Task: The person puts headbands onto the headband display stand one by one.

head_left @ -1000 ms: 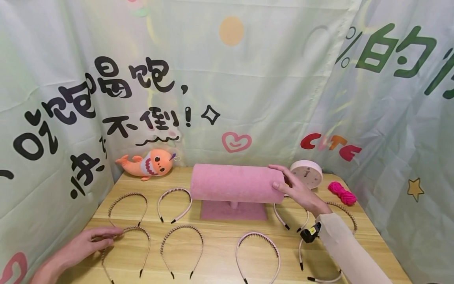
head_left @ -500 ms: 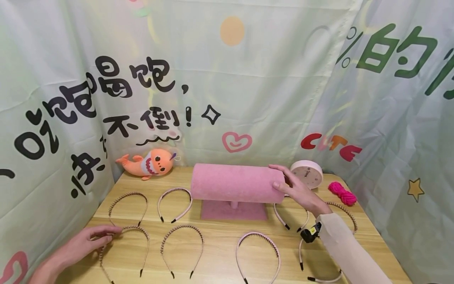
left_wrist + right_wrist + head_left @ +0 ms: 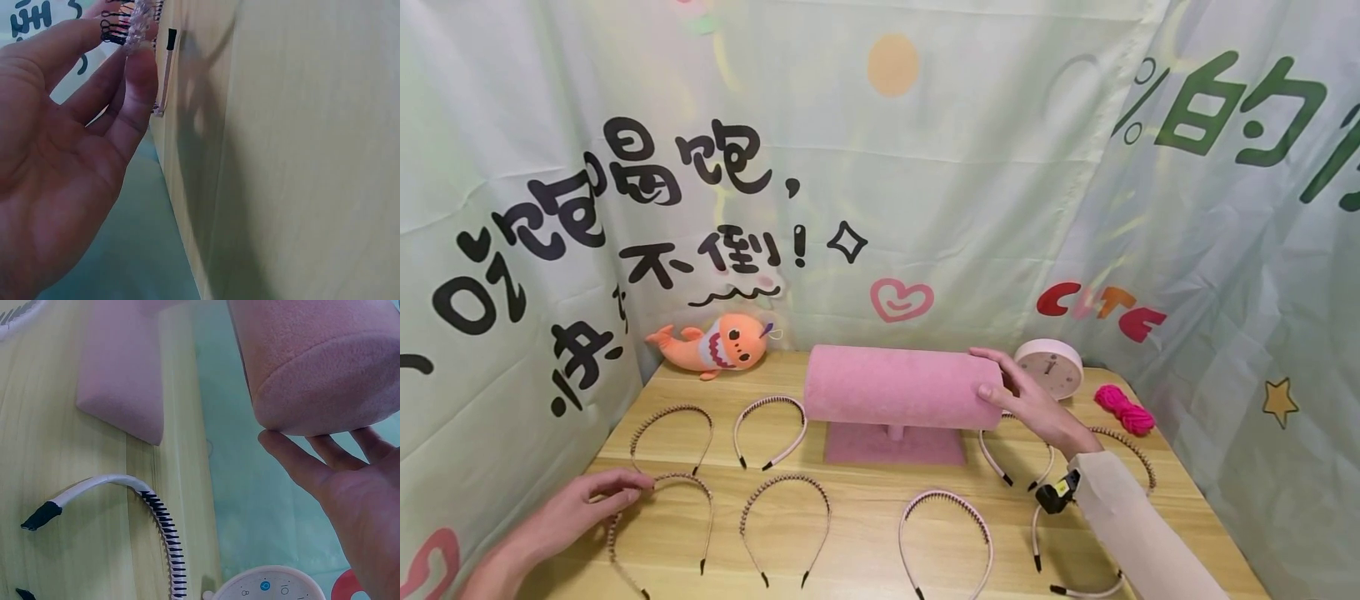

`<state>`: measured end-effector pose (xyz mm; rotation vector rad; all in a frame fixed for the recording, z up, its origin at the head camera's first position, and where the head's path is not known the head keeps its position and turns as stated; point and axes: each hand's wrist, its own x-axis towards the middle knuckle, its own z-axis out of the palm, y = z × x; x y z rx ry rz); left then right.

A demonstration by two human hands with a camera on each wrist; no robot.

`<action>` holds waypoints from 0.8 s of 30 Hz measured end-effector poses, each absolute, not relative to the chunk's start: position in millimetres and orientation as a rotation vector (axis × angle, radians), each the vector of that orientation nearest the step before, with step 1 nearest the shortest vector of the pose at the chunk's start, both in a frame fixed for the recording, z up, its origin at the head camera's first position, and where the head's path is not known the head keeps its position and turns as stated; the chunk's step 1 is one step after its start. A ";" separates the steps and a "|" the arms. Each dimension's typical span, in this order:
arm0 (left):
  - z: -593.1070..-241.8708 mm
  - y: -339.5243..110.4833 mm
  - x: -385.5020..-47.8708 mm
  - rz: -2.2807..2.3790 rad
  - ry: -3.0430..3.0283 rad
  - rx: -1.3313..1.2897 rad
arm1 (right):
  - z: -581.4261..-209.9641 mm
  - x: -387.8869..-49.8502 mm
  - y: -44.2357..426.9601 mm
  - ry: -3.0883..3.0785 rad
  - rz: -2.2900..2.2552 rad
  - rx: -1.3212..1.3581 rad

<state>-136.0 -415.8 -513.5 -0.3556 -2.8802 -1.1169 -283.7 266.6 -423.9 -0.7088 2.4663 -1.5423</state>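
Note:
At the left front, my left hand (image 3: 576, 510) pinches the upper left part of a beaded, toothed headband (image 3: 709, 517) between thumb and fingers. The left wrist view shows its clear beads and black wire teeth (image 3: 115, 31) at the fingertips, a little off the table. My right hand (image 3: 1033, 408) holds the right end of a pink plush headband stand (image 3: 895, 387). Its thumb lies on the front and its fingers on the top. From the right wrist, fingertips touch the rim of the round end (image 3: 331, 387); part of the hand is hidden behind the roll.
Several headbands lie on the wooden table, including a beaded one (image 3: 786, 478), a pale pink one (image 3: 945, 494) and one behind my right wrist (image 3: 996, 462). Behind stand an orange shark plush (image 3: 722, 346) and a round clock (image 3: 1048, 367). Pink yarn (image 3: 1123, 408) lies right. Printed curtains surround the table.
My left hand has shifted slightly left and away from me, and the headband it pinches has moved and turned a little with it. My right hand and the stand stay put.

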 end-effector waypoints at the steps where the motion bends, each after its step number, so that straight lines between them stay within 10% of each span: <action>1: -513.4 -416.5 -135.9 -1.139 -2.886 -0.360 | -423.7 -283.8 266.4 2.465 -1.542 -0.708; 24: -514.4 -418.1 -136.1 -1.342 -2.868 -0.412 | -423.7 -284.3 266.3 2.456 -1.554 -0.705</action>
